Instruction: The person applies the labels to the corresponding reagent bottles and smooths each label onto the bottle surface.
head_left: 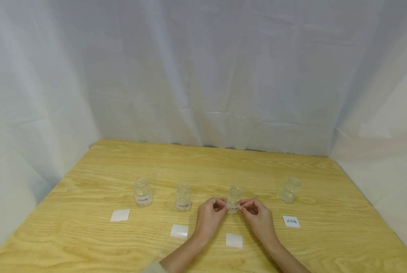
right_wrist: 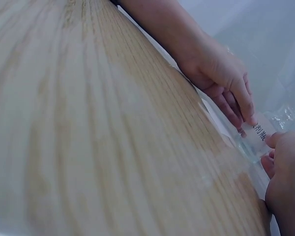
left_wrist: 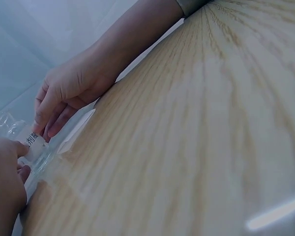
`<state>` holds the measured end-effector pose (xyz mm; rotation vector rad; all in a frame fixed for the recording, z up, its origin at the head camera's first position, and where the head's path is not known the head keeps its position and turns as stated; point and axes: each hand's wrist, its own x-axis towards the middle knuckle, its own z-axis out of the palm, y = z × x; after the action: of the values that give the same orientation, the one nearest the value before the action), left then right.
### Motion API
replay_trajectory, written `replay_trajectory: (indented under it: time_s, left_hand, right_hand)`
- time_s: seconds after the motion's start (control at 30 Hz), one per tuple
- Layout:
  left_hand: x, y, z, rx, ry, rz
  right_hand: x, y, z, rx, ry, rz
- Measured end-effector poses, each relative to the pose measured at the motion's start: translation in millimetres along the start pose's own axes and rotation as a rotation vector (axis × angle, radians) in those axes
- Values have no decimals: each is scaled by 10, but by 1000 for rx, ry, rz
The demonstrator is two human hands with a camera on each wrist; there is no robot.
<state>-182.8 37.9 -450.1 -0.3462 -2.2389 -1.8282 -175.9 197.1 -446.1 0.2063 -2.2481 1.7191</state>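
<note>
Where the jar [head_left: 234,198] stands: right of centre in the lower part of the head view, on the table [head_left: 203,167], looking upright between both hands.
Left hand [head_left: 207,218]: grips the jar's left side, thumb tip at the left end of the paper label [right_wrist: 259,135].
Right hand [head_left: 260,222]: grips the opposite side, thumb at the label's right end.
Clear glass: probably light, stiff and slick, and likely to crack if knocked over; a gentle squeeze should do.
Paper: thin and bendy, so a dragging thumb could wrinkle it.
Best hold: low on the body's wall from both sides; the neck seems a poorer place to steady it.
Head view: gives the row, with two labelled jars [head_left: 143,193] left of centre, an unmarked-looking jar [head_left: 290,190] at right, a lettered slip [head_left: 291,221] lower right and blank slips [head_left: 234,240] lower down, hard to make out from the wrists.
Wrist views: bring out dark characters between the thumbs, small and blurred from the head; their ends are partly covered.
</note>
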Motion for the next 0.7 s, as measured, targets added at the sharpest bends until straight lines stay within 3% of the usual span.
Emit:
replay_trajectory:
  time_s: [0.13,0.33,0.57,0.7]
  left_hand:
    - [9,-1,-9,-37,-2,-10]
    - [28,-12,-9,-11,-18,5]
    - [11,-16,-21,-20,-101,-19]
    - [10,1,-26,-36,-156,-2]
  right_hand:
    - [4,42,-3,16,1,-11]
    - [-2,53,5,37,-13,-45]
    - [-20,47,-8,20,-70,-32]
    - [0,59,-27,26,-115,-43]
